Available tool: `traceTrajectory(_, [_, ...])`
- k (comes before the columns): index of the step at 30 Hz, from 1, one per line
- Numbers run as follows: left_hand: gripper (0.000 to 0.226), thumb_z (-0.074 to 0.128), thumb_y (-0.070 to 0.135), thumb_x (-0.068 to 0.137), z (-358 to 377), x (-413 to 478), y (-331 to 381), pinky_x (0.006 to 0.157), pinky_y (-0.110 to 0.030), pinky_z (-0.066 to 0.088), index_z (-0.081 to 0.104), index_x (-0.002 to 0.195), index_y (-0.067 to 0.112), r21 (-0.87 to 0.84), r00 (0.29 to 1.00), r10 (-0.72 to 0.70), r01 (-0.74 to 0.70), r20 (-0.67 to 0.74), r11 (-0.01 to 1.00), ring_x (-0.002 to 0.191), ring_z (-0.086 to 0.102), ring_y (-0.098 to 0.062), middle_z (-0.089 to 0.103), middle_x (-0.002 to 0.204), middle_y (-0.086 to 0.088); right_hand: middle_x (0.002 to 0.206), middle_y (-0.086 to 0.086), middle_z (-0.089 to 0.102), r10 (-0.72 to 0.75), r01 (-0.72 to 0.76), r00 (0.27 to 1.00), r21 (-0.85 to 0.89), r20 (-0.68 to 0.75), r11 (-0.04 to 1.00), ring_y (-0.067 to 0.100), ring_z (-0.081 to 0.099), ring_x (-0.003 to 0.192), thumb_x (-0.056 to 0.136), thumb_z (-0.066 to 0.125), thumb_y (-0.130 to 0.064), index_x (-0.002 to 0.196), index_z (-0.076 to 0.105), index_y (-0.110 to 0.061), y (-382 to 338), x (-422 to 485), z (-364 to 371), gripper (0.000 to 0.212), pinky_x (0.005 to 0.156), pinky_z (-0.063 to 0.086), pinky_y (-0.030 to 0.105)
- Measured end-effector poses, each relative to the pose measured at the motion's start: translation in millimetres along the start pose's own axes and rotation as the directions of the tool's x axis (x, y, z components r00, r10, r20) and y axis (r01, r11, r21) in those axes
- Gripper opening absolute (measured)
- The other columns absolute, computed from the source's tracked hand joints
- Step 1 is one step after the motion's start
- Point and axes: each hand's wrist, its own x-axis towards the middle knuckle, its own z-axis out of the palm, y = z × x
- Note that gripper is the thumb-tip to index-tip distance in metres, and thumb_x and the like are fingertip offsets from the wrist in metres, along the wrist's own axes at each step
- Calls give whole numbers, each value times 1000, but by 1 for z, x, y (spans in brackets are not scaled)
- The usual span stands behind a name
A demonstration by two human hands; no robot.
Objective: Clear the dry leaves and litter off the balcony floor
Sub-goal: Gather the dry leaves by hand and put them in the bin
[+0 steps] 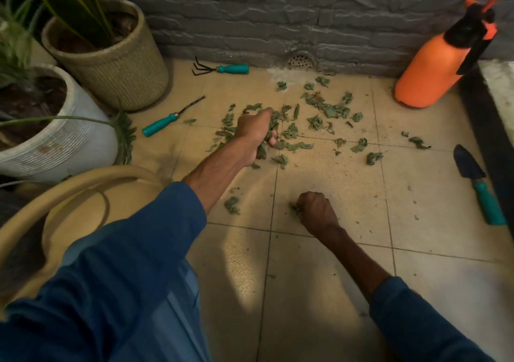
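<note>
Dry green leaves lie scattered over the beige tiled floor, thickest toward the grey wall. My left hand reaches into the left part of the pile, its fingers curled round a bunch of leaves. Nearer to me, my right hand is a closed fist on the floor, with crumpled leaves showing at its left side. One loose leaf lies between my two arms.
Two plant pots, a woven one and a white one, stand at left, with a tan watering can below them. A hand rake, a weeder, a trowel and an orange sprayer ring the leaves. A floor drain sits at the wall.
</note>
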Motion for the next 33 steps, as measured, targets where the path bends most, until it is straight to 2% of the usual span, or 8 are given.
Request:
traceTrajectory(4, [21, 57, 30, 102, -16, -1, 9, 34, -18, 33, 65, 98, 11, -39, 999, -13, 12, -39, 999, 38, 48, -8, 57, 62, 1, 109, 7, 56, -29, 29, 999, 8, 18, 1000, 16, 59, 82, 89, 70, -2, 99, 71, -7, -8, 5, -2, 11, 71, 54, 23])
traceTrajectory(7, [22, 56, 29, 102, -28, -1, 13, 35, -17, 32, 65, 95, 11, -56, 998, -6, 2, -61, 998, 41, 48, -9, 57, 59, 1, 108, 8, 63, -65, 67, 993, -11, 103, 998, 19, 62, 89, 88, 69, -4, 104, 69, -8, -20, 12, 1, 17, 78, 58, 30])
traceTrajectory(10, [23, 56, 28, 102, -37, -5, 19, 34, -18, 32, 66, 95, 9, -80, 996, -5, -2, -86, 997, 39, 48, -9, 57, 61, 0, 108, 6, 66, -118, 117, 981, 19, 151, 993, 19, 64, 91, 85, 70, -7, 104, 70, -12, -37, 16, 9, 20, 77, 59, 31])
traceTrajectory(15, [24, 57, 29, 102, -50, -7, 25, 33, -17, 31, 67, 95, 8, -90, 995, 1, -11, -102, 996, 36, 47, -9, 58, 61, -1, 104, -2, 70, -206, 174, 963, 183, 173, 968, 11, 65, 89, 83, 71, -8, 100, 76, -18, -76, 30, 18, 20, 74, 48, 14])
traceTrajectory(21, [24, 56, 32, 101, -65, -8, 31, 36, -19, 34, 67, 95, 11, -81, 995, 13, -21, -101, 996, 39, 49, -8, 59, 62, 1, 105, 1, 64, -309, 274, 943, 236, 126, 932, 14, 66, 93, 82, 78, -13, 104, 68, -9, -122, 43, 32, 25, 74, 56, 27])
traceTrajectory(25, [24, 56, 31, 101, -71, -9, 30, 35, -18, 34, 67, 95, 10, -101, 995, 14, -24, -101, 995, 39, 49, -9, 59, 63, 0, 109, 1, 60, -371, 357, 915, 110, 159, 928, 18, 66, 88, 82, 76, -10, 108, 64, -12, -136, 39, 47, 29, 73, 59, 29])
traceTrajectory(29, [25, 57, 31, 101, -76, -5, 30, 36, -18, 34, 68, 99, 9, -121, 994, 10, -23, -107, 992, 41, 50, -10, 60, 63, 0, 113, 7, 61, -438, 439, 893, 18, 100, 898, 22, 62, 96, 89, 70, -9, 109, 67, -11, -136, 27, 56, 21, 80, 54, 29])
traceTrajectory(33, [25, 57, 32, 101, -80, -6, 32, 36, -18, 34, 68, 101, 9, -138, 994, -4, -11, -107, 990, 42, 50, -10, 60, 64, -1, 107, 8, 69, -450, 452, 892, -87, 40, 888, 25, 60, 98, 85, 67, -4, 112, 69, -15, -127, 15, 63, 30, 85, 52, 35])
